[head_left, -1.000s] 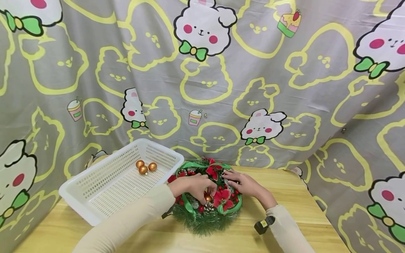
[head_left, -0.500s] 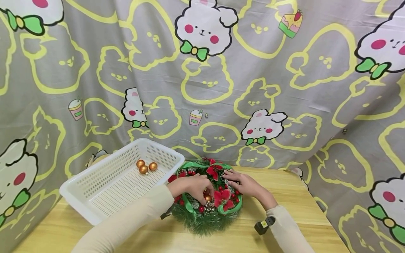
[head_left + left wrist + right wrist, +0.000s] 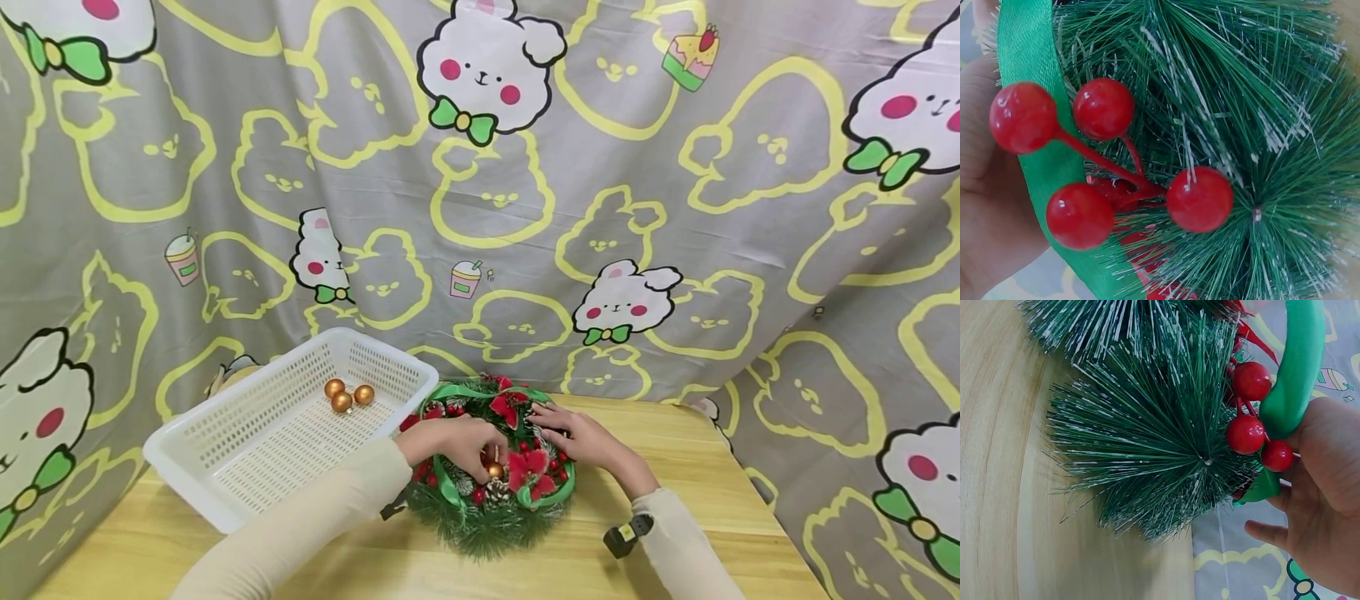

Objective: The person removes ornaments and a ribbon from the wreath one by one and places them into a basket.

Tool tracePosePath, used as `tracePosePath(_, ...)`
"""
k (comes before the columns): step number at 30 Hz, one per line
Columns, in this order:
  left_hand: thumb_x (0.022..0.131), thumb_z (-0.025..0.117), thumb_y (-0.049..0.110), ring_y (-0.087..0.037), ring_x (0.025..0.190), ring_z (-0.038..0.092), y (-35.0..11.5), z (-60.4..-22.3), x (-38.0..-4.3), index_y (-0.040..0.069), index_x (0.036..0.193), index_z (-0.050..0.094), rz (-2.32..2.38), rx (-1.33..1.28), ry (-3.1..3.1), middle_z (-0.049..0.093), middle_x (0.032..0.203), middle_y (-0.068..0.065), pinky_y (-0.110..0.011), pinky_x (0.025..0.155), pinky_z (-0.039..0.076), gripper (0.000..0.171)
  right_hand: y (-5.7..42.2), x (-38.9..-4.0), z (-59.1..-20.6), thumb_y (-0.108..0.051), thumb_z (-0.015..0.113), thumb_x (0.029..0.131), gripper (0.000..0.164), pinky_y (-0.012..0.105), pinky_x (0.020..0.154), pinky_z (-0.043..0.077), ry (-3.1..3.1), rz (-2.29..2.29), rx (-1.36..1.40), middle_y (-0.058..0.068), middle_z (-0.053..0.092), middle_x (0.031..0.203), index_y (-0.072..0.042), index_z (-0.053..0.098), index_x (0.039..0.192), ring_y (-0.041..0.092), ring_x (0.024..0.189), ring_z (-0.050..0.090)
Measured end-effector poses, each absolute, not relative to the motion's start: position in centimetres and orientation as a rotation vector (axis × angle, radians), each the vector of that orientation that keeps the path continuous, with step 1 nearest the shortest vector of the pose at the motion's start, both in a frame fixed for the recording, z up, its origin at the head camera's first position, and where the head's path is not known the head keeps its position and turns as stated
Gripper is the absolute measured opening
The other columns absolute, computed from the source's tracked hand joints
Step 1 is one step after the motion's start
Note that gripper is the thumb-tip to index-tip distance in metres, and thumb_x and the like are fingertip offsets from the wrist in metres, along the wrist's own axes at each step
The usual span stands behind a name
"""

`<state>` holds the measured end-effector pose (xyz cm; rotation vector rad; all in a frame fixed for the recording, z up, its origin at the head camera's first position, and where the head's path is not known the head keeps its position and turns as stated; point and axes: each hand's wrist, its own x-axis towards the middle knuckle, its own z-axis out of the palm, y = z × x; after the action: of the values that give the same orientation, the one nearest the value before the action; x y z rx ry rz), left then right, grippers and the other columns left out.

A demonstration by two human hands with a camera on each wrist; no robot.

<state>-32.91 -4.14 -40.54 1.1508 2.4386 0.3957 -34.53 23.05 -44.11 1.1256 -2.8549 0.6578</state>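
Note:
A green Christmas wreath (image 3: 487, 533) lies on the table, trimmed with red flowers (image 3: 529, 475), pinecones, red berries and green ribbon (image 3: 450, 492). My left hand (image 3: 467, 445) reaches over its middle, thumb and fingers curled at a gold Christmas ball (image 3: 495, 471) and pinching it among the trimmings. Red berries (image 3: 1200, 199) and pine needles fill the left wrist view, with the palm at the edge. My right hand (image 3: 585, 435) rests on the wreath's right side, fingers extended over it. In the right wrist view its palm (image 3: 1329, 512) is beside the ribbon (image 3: 1294, 375).
A white plastic basket (image 3: 225, 433) stands to the left of the wreath, with three gold balls (image 3: 341, 402) grouped at its far end. Behind the wooden table (image 3: 660, 517) hangs a grey curtain (image 3: 510, 208) with cartoon figures. A wrist camera (image 3: 626, 536) sits below my right wrist.
The left fingers shift very slightly at the gold ball. The right hand, wreath and basket stay in place; the whole view drifts a little.

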Motion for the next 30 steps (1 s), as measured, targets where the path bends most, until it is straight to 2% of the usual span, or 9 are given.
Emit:
tracePosePath(9,0.086,0.08,0.014,-0.005,0.085,0.06,-4.34,-40.89,-33.32,0.018,0.108,0.068,0.516,1.147,2.392,0.07,0.102,0.003,-0.022,0.075,0.047,0.025,23.01,-34.38,-44.05,-0.018,0.054,0.106,0.038,0.037,0.083,0.042,-2.864,0.685,1.119,0.017,0.048,0.156,-0.006,0.06,0.142,0.043,0.147,0.038)
tracePosePath(18,0.087,0.077,0.015,-0.007,0.082,0.059,-4.48,-40.71,-33.48,0.019,0.107,0.068,0.606,1.118,2.362,0.069,0.099,0.004,-0.022,0.071,0.045,0.022,23.01,-34.53,-44.15,-0.018,0.055,0.106,0.038,0.035,0.083,0.042,-2.854,0.688,1.111,0.015,0.049,0.155,-0.008,0.061,0.142,0.041,0.147,0.04)
tracePosePath(30,0.085,0.081,0.019,-0.001,0.078,0.057,-4.13,-40.55,-33.44,0.019,0.107,0.073,0.567,1.091,2.428,0.067,0.096,0.01,-0.021,0.07,0.047,0.024,23.0,-34.56,-44.15,-0.018,0.054,0.106,0.038,0.035,0.082,0.042,-2.848,0.673,1.124,0.017,0.048,0.155,-0.006,0.061,0.141,0.042,0.146,0.04)
